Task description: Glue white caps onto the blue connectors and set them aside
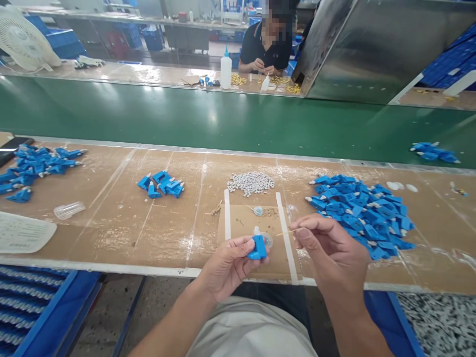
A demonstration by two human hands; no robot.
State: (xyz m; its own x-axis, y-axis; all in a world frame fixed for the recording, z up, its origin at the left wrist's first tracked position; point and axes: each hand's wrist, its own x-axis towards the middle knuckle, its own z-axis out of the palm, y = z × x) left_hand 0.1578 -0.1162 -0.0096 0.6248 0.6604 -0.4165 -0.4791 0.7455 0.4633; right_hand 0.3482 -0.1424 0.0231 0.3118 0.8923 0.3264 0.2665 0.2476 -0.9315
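Note:
Between the thumb and fingers of my left hand (231,264) is a blue plastic part (258,248) with a white tip pointing up. A small clear round cup (267,241) shows just behind that part; whether my fingers touch it I cannot tell. My right hand (329,248) pinches a thin wooden toothpick (285,232), its point toward the blue part but apart from it. Beyond my hands lie a small lidded or filled blue-clear disc (258,211) and a pile of small grey pieces (250,183). A big heap of blue parts (362,210) lies right of my right hand.
More blue parts lie in a small group (160,184) and a far-left pile (37,166). A clear plastic cup (69,210) rests on its side. Behind the bench runs a green conveyor belt (167,114); a co-worker (266,44) sits beyond it. Blue crates (394,322) stand below the bench edge.

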